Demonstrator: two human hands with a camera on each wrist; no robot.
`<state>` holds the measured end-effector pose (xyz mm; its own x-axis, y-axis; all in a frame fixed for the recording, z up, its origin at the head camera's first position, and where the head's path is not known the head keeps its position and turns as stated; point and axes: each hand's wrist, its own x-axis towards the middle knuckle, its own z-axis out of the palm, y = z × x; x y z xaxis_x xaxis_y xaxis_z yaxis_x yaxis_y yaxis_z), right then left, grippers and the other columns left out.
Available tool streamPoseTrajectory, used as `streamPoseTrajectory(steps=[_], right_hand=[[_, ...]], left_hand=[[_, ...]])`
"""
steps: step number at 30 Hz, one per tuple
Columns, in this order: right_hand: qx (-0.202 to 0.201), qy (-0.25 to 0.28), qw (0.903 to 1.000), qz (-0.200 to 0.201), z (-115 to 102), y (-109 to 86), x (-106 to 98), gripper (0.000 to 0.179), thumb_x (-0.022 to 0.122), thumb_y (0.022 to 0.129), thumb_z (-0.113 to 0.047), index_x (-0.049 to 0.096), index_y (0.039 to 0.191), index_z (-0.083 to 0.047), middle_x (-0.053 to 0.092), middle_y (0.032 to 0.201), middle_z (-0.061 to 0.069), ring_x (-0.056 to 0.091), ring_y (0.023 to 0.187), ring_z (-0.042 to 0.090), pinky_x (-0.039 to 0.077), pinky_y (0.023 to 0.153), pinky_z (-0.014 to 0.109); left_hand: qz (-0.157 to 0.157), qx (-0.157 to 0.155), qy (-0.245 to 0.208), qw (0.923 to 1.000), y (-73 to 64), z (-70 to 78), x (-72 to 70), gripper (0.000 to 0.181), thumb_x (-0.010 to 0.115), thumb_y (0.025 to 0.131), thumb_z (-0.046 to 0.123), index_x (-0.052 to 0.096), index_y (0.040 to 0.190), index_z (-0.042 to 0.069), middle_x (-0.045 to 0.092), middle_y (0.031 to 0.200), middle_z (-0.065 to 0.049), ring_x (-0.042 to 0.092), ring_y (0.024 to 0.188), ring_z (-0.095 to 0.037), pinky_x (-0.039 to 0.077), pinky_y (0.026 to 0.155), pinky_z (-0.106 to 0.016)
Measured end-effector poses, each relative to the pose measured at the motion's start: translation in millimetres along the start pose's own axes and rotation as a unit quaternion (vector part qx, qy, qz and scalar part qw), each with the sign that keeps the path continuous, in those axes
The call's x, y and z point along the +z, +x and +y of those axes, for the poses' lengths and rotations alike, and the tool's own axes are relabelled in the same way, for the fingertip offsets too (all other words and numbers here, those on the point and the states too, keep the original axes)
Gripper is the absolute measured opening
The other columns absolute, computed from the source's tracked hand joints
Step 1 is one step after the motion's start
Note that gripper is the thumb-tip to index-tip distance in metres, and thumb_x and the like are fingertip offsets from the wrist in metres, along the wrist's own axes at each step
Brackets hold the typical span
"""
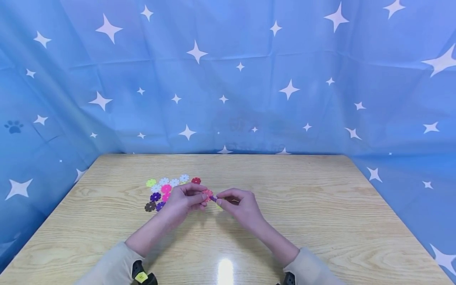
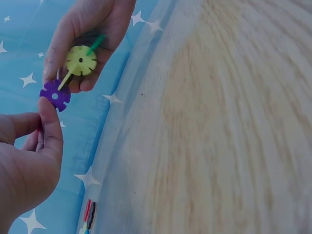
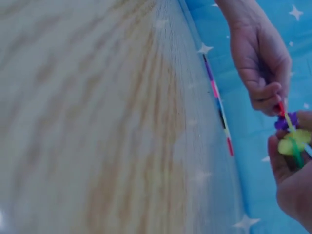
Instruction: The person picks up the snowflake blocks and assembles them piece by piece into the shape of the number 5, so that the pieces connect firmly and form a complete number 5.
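Note:
Both hands meet above the table, close together. My left hand [image 1: 183, 204] pinches a coral-red notched plastic disc [image 1: 208, 194] between thumb and fingers; only its edge [image 3: 280, 108] shows in the right wrist view. In my right hand [image 1: 242, 206] is a small joined set of notched discs: a purple disc [image 2: 55, 95] at the tip, yellow discs [image 2: 81, 60] behind it, and a green disc [image 2: 96, 44] partly hidden by the palm. The purple disc is against the coral-red one; whether their slots interlock cannot be seen.
Loose notched discs lie left of and behind the left hand: white [image 1: 174, 182], pink [image 1: 166, 189], purple [image 1: 155, 196], brown [image 1: 150, 206], yellow-green [image 1: 151, 183] and dark red [image 1: 196, 180]. The wooden table [image 1: 320, 221] ends at a blue starred curtain [image 1: 235, 79].

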<state>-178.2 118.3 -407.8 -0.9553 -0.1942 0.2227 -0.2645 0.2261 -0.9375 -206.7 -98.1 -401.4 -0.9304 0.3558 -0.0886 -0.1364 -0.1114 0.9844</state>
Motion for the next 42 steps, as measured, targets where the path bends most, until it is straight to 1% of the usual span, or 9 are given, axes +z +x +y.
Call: streamPoseTrajectory(steps=[3,7,11,16,23,27,32,36,42], right_hand=[[0.005,0.015,0.9998,-0.008,-0.3,-0.3,0.2,0.016,0.07,0.097,-0.007,0.076,0.11,0.001,0.074,0.107,0.013,0.07,0.097,0.023,0.057,0.085,0.026],[0.02,0.011,0.9997,-0.001,-1.9,-1.0,0.8,0.02,0.066,0.099,-0.006,0.072,0.116,0.003,0.073,0.11,0.015,0.068,0.098,0.023,0.056,0.084,0.025],[0.034,0.013,0.9993,0.005,-1.9,-1.3,2.2,0.023,0.067,0.099,-0.008,0.07,0.119,0.003,0.074,0.104,0.011,0.068,0.093,0.021,0.057,0.08,0.026],[0.055,0.042,0.9976,-0.003,-0.8,-0.9,4.0,0.023,0.068,0.098,-0.008,0.069,0.118,0.004,0.073,0.098,0.013,0.069,0.086,0.022,0.061,0.072,0.032],[0.06,0.046,0.997,-0.013,2.5,-0.1,6.3,0.022,0.072,0.095,-0.008,0.072,0.115,0.001,0.073,0.095,0.009,0.066,0.082,0.02,0.057,0.066,0.027],[0.055,0.049,0.9972,-0.015,3.7,0.4,7.5,0.021,0.072,0.094,-0.005,0.072,0.114,0.001,0.073,0.095,0.009,0.066,0.082,0.02,0.056,0.067,0.025],[0.055,0.048,0.9972,-0.017,4.4,0.7,8.8,0.02,0.071,0.093,0.0,0.072,0.113,0.001,0.074,0.095,0.01,0.068,0.083,0.02,0.057,0.069,0.024],[0.062,0.047,0.9968,-0.016,4.1,0.1,6.9,0.021,0.071,0.094,0.0,0.072,0.114,0.001,0.074,0.096,0.01,0.069,0.085,0.02,0.059,0.073,0.026],[0.088,0.039,0.9953,0.012,5.2,0.2,-0.7,0.022,0.07,0.094,0.0,0.074,0.116,-0.003,0.072,0.096,0.008,0.069,0.087,0.021,0.06,0.076,0.029]], left_hand=[[0.0,0.002,-0.001,1.0,0.6,-1.3,-1.0,0.027,0.064,0.096,-0.006,0.058,0.122,-0.012,0.07,0.105,-0.015,0.068,0.085,-0.02,0.06,0.078,-0.031],[-0.001,0.001,0.0,1.0,0.8,-1.8,-2.1,0.026,0.064,0.096,-0.005,0.06,0.121,-0.011,0.071,0.107,-0.017,0.068,0.084,-0.019,0.06,0.076,-0.028],[0.006,0.003,0.006,1.0,1.7,-3.1,-1.9,0.024,0.066,0.095,-0.005,0.062,0.118,-0.01,0.072,0.103,-0.016,0.068,0.082,-0.019,0.06,0.075,-0.028],[0.013,0.01,0.014,0.9998,2.0,-4.7,-0.7,0.023,0.069,0.092,-0.004,0.065,0.114,-0.009,0.072,0.099,-0.013,0.067,0.078,-0.019,0.06,0.072,-0.028],[-0.01,0.009,0.037,0.9992,0.7,-7.1,1.2,0.026,0.07,0.091,-0.003,0.068,0.116,-0.009,0.072,0.098,-0.012,0.068,0.08,-0.018,0.06,0.075,-0.029],[-0.027,0.01,0.053,0.9982,-0.8,-8.3,1.3,0.028,0.071,0.091,-0.003,0.068,0.118,-0.009,0.072,0.099,-0.013,0.068,0.083,-0.022,0.06,0.078,-0.031],[-0.03,0.006,0.06,0.9978,-2.3,-8.2,1.9,0.029,0.072,0.09,-0.003,0.068,0.118,-0.009,0.072,0.098,-0.013,0.069,0.084,-0.024,0.061,0.079,-0.033],[-0.021,0.008,0.077,0.9968,-3.7,-6.1,-1.4,0.033,0.072,0.09,-0.001,0.066,0.12,-0.011,0.071,0.101,-0.017,0.069,0.087,-0.026,0.061,0.081,-0.034],[0.022,0.022,0.129,0.9912,-1.8,-1.1,-18.3,0.036,0.073,0.089,0.001,0.065,0.122,-0.011,0.068,0.109,-0.024,0.069,0.09,-0.026,0.06,0.082,-0.034]])
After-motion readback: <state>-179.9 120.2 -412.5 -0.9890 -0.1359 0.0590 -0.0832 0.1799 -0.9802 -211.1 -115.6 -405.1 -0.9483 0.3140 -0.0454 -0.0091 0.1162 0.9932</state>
